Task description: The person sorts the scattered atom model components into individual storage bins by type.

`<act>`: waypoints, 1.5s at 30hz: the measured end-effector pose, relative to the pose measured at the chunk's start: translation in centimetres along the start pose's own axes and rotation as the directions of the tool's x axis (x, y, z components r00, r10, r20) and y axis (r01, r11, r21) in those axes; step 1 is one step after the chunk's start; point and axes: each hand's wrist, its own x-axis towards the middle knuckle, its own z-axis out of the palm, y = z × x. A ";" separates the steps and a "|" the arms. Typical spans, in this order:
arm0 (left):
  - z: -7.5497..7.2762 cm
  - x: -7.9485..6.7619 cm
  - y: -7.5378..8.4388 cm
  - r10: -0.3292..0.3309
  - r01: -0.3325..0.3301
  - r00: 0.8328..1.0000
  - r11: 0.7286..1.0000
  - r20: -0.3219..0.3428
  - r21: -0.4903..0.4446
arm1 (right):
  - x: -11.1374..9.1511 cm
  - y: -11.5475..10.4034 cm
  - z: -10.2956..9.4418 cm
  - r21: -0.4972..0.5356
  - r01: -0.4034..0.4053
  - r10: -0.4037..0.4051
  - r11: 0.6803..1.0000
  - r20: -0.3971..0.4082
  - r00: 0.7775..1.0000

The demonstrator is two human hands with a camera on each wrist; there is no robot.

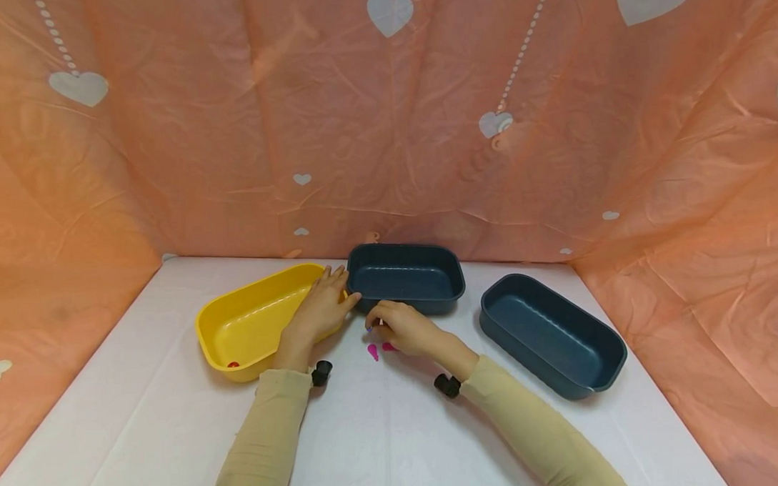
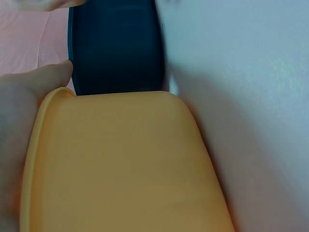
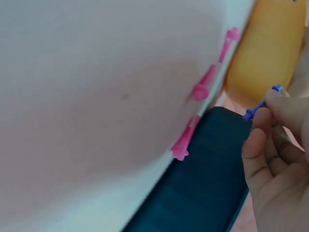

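Observation:
My right hand [image 1: 408, 330] pinches a small blue plastic piece [image 3: 263, 104] between thumb and forefinger, just above the table. Below it, three small pink plastic pieces [image 3: 183, 140] lie on the white surface; from the head view one pink piece [image 1: 373, 352] shows fully and another is partly covered by the hand. Over the right rim of the yellow tray [image 1: 212, 335] lies my left hand [image 1: 320, 307], its fingers extended. The left thumb reaches toward the near corner of the middle dark blue tray [image 1: 406, 279]. Inside the yellow tray sits a small red object [image 1: 233, 364].
A second dark blue tray [image 1: 553, 337] stands at an angle on the right. The white-covered table [image 1: 344, 445] is bounded by orange cloth [image 1: 386, 164] with pale hearts at the back and both sides.

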 end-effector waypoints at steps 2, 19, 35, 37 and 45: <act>0.0 0.1 0.0 0.013 -0.013 1.000 1.000 -0.008 0.009 | -0.2 0.0 0.0 0.010 0.009 -0.009 1.000 -0.049 0.999; 0.1 0.4 -0.1 0.019 -0.018 1.000 1.000 -0.016 0.020 | -0.3 0.7 -0.8 0.092 -0.056 0.089 0.994 -0.416 0.905; 0.5 0.6 1.3 0.008 -0.008 1.000 0.995 0.001 0.095 | -0.6 2.7 -2.0 0.075 -0.230 0.239 0.970 -0.439 0.866; 0.7 0.6 1.4 0.009 -0.009 1.000 0.995 -0.001 0.098 | -1.0 3.0 -2.3 0.082 -0.249 0.259 0.965 -0.439 0.860; 0.8 0.2 1.2 -0.018 0.017 1.000 0.996 0.011 0.091 | -2.0 4.6 -3.4 0.072 -0.324 0.321 0.943 -0.449 0.834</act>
